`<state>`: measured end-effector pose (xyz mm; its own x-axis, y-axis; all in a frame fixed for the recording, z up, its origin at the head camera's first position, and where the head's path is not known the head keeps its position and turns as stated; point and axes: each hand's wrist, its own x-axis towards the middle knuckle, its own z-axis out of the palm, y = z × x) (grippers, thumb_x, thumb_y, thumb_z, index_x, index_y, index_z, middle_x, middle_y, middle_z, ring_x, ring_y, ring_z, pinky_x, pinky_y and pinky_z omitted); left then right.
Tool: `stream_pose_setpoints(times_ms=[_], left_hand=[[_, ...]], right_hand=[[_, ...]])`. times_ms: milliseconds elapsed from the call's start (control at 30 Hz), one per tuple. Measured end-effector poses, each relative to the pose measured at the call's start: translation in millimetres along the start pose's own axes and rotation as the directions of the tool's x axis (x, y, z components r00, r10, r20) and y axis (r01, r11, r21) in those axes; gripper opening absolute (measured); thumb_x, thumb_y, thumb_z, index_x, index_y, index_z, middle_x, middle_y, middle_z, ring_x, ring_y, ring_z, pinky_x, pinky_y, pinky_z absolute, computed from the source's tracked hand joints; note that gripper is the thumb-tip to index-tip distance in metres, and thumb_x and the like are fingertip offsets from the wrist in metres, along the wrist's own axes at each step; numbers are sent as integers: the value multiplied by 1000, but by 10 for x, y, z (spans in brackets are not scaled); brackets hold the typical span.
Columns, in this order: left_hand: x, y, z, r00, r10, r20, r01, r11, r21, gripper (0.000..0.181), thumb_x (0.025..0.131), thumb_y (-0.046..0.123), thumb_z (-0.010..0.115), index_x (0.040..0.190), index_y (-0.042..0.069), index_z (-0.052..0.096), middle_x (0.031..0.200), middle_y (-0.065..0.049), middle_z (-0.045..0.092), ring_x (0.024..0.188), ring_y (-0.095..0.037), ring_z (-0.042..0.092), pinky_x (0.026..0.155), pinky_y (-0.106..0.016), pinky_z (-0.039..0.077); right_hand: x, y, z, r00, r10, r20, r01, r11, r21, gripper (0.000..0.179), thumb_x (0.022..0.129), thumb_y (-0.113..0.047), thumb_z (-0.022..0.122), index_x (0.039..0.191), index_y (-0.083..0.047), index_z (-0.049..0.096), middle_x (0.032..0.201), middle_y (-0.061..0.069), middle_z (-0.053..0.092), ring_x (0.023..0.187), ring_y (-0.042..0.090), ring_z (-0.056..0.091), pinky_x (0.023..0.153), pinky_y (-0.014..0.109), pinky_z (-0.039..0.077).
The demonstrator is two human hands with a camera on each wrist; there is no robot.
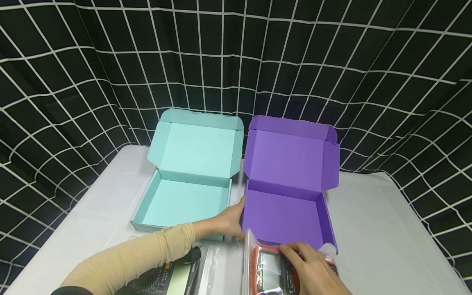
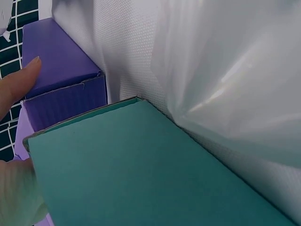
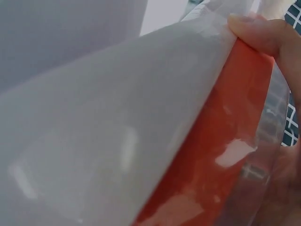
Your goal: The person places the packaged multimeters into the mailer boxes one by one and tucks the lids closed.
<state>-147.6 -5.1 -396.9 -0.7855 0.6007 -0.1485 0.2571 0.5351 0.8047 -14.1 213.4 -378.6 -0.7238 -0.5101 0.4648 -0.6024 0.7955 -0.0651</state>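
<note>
My left hand (image 1: 231,221) reaches between the two boxes. Its fingers lie against the left side of the open purple box (image 1: 284,217); in the left wrist view the thumb (image 2: 23,82) is at that box's side, and part of the hand is hidden behind the teal box (image 2: 141,165). With my right hand (image 1: 313,264) I hold a multimeter (image 1: 271,270) in a clear plastic bag, orange-edged with a grey screen, at the purple box's front edge. Up close in the right wrist view, the thumb presses the bag over the orange side (image 3: 211,132).
The teal box (image 1: 184,200) stands open left of the purple one, both lids raised. Below my left forearm lies another clear bag (image 1: 206,270) with a black device (image 1: 158,280), partly covered by the sleeve. A black grid-patterned curtain (image 1: 228,53) surrounds the white table (image 1: 372,229).
</note>
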Motion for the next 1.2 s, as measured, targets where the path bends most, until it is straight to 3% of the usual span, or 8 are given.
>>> stream_pose_setpoints(times_ms=[67, 167, 267, 467, 667, 833, 1000, 1200], left_hand=[[0, -6, -3, 1000, 12, -1, -12, 1000, -4, 123, 51, -10, 86, 150, -11, 12, 139, -29, 47, 123, -41, 51, 104, -48, 41], [1, -11, -5, 1000, 20, -2, -20, 1000, -9, 124, 52, -9, 87, 150, -9, 12, 136, -27, 50, 120, -41, 53, 102, -48, 44], [5, -18, 0, 1000, 25, 0, -25, 1000, -8, 124, 52, -6, 88, 151, -8, 12, 135, -26, 52, 119, -40, 54, 101, -47, 45], [4, -14, 8, 1000, 27, -6, -27, 999, -17, 125, 51, -7, 89, 151, -6, 14, 132, -25, 55, 116, -39, 56, 100, -47, 46], [8, -9, 19, 1000, 7, -9, -7, 1000, -14, 128, 50, -6, 90, 152, -3, 13, 131, -24, 56, 115, -39, 56, 100, -48, 46], [13, -9, 28, 1000, -14, -17, 14, 1000, 5, 128, 50, -5, 91, 152, -5, 13, 135, -25, 53, 119, -39, 54, 103, -47, 43], [13, -7, 35, 999, -20, -27, 21, 1000, 14, 128, 49, -6, 91, 152, -7, 13, 134, -26, 53, 119, -40, 54, 104, -47, 42], [10, -4, 30, 1000, -13, -28, 14, 1000, 14, 128, 48, -6, 91, 151, -6, 14, 128, -27, 56, 115, -39, 56, 102, -47, 44]], right_hand=[[21, -7, -17, 999, 29, 23, -30, 1000, 9, 74, 52, -41, 89, 114, -6, 66, 100, 2, 58, 85, 20, 57, 70, 44, 52], [51, -10, -54, 990, 105, 97, -109, 993, 33, 102, 46, -78, 79, 117, -6, 65, 103, 2, 57, 89, 22, 57, 69, 45, 53], [80, -10, -77, 979, 143, 148, -153, 987, 56, 105, 48, -83, 74, 120, -6, 64, 106, 2, 57, 91, 22, 56, 70, 46, 53], [121, 7, -75, 984, 126, 128, -136, 988, 75, 109, 42, -79, 79, 120, -4, 64, 107, 3, 56, 91, 20, 55, 71, 43, 51], [158, 34, -94, 961, 167, 222, -192, 977, 95, 104, 42, -58, 91, 125, -3, 61, 111, 6, 56, 95, 24, 56, 75, 49, 51], [192, 32, -111, 968, 159, 193, -178, 980, 88, 102, 38, -47, 94, 123, -2, 62, 109, 4, 56, 92, 21, 57, 73, 46, 51], [242, 46, -151, 950, 200, 238, -227, 970, 90, 100, 36, -35, 94, 124, -2, 62, 111, 4, 57, 95, 20, 56, 75, 45, 53], [309, 66, -195, 959, 215, 182, -228, 972, 51, 94, 33, -29, 91, 120, -4, 64, 108, 2, 58, 92, 15, 55, 73, 38, 54]])
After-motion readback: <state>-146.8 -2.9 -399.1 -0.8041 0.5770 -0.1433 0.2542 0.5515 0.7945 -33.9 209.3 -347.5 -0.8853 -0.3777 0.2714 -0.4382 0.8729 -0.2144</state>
